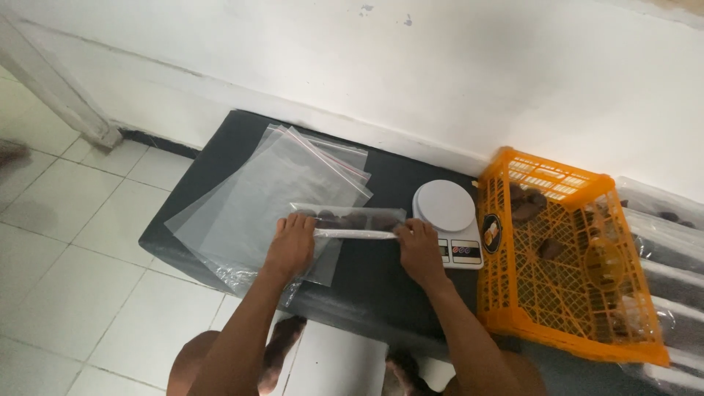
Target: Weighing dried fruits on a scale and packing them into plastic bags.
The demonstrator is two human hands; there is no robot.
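Observation:
A clear zip bag [352, 220] with several dark brown pieces inside lies on the black table [381, 275] in front of me. My left hand [292, 243] presses on the left end of its zip strip. My right hand [419, 246] pinches the right end of the same strip. Both hands grip the bag's closing edge, which runs straight between them.
A stack of empty clear zip bags [257, 198] lies at the left of the table. A white round-topped kitchen scale [447, 209] stands right of the bag. An orange plastic crate [565, 257] holds brown pieces. Filled bags [667, 249] lie at far right. White tiled floor [66, 220] below.

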